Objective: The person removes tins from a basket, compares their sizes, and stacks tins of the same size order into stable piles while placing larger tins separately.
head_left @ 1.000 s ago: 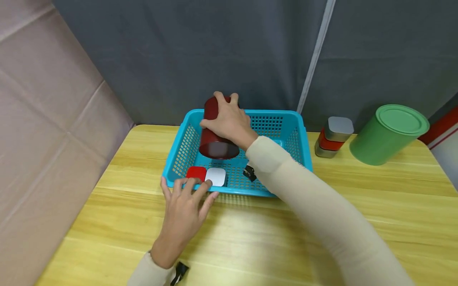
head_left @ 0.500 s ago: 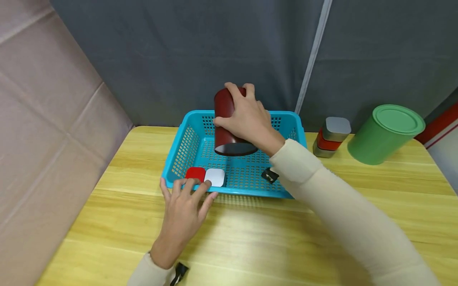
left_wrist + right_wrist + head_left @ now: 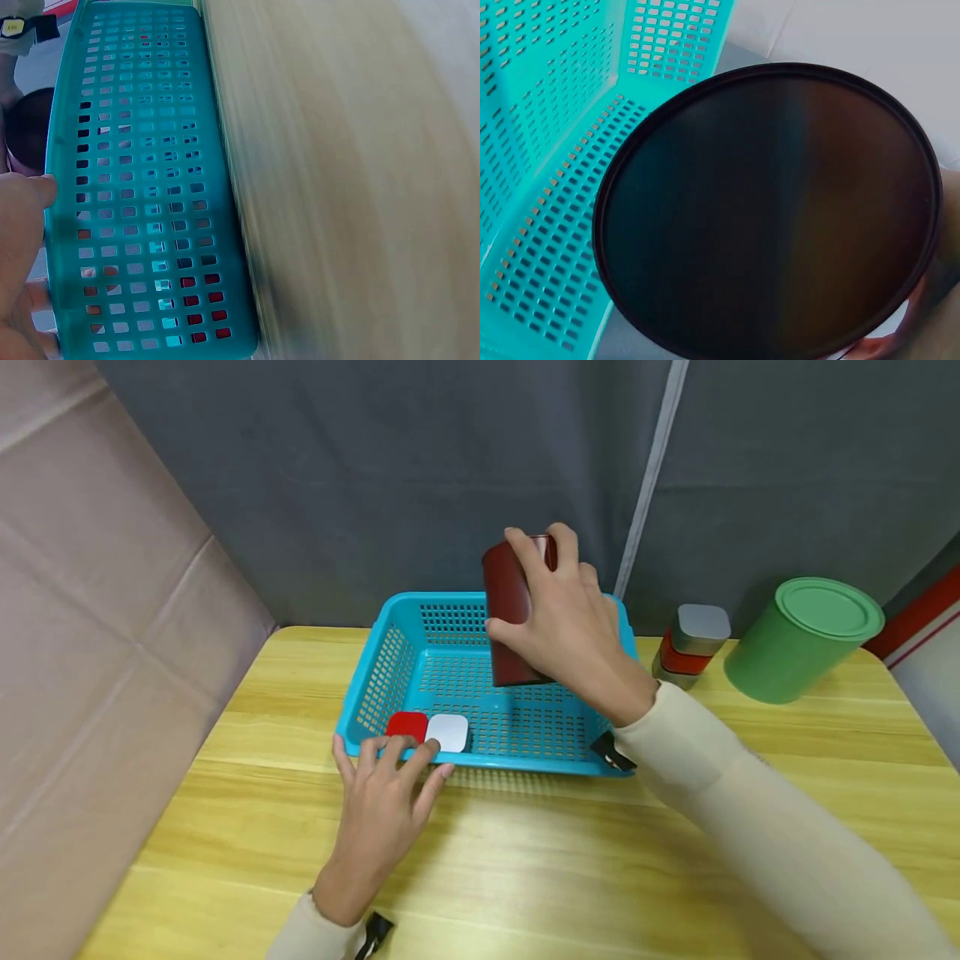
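My right hand (image 3: 573, 622) grips a dark red cylindrical canister (image 3: 508, 602) from its right side, fingers spread over the top. The canister is raised and slightly tilted over the blue plastic basket (image 3: 525, 763). Its round dark end (image 3: 765, 217) fills most of the right wrist view. My left hand (image 3: 378, 814) holds the basket's front left rim, fingers bent over it. In the left wrist view that hand (image 3: 21, 262) is at the rim beside the perforated wall (image 3: 154, 112). Just inside the front wall sit a red square-topped piece (image 3: 407, 724) and a white one (image 3: 448, 732).
Right of the basket stands a stack of silver and red tins (image 3: 690, 643), with a large green canister (image 3: 798, 643) beyond it. A grey curtain (image 3: 375, 485) hangs behind the wooden table (image 3: 480, 877). Pinkish fabric (image 3: 97, 635) covers the left side.
My right hand has carried the red canister rightward and a little upward over the basket, turning its lower end out of the head view. My left hand has stayed at the front rim.
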The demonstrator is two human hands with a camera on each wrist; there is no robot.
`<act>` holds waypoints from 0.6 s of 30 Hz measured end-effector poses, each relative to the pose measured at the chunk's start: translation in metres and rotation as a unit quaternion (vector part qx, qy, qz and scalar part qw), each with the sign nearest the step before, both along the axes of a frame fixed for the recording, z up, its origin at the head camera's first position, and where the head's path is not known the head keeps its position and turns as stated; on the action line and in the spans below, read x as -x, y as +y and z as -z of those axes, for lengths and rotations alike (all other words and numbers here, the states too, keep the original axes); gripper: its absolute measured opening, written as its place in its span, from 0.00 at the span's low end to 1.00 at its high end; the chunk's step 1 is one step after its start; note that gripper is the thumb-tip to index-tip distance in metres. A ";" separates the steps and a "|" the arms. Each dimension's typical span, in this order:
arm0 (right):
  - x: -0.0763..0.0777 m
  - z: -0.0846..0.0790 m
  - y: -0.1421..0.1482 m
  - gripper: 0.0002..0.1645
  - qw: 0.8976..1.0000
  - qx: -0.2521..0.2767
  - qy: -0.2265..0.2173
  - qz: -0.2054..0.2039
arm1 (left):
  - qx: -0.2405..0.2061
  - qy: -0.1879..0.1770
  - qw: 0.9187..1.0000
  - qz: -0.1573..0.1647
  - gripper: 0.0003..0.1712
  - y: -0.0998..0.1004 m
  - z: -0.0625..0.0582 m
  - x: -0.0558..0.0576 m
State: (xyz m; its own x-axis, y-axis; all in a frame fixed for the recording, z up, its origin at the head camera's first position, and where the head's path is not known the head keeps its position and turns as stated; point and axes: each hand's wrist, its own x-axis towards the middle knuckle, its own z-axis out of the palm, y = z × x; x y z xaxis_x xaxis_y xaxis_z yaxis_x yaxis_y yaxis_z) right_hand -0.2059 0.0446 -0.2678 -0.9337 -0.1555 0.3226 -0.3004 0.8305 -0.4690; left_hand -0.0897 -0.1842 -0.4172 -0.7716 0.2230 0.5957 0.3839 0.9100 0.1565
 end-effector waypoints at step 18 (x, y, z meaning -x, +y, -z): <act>-0.053 0.018 0.054 0.55 0.990 -0.023 0.135 0.041 | -0.001 -0.005 1.000 0.000 0.34 -0.002 -0.001 0.000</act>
State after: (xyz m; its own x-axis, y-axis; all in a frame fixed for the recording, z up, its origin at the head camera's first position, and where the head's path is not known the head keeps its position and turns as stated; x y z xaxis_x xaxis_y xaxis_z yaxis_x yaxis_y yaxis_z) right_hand -0.1526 0.0988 -0.2856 -0.8242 -0.1035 0.5567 -0.3413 0.8753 -0.3426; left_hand -0.0897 -0.1861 -0.4164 -0.7772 0.2229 0.5884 0.3831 0.9095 0.1616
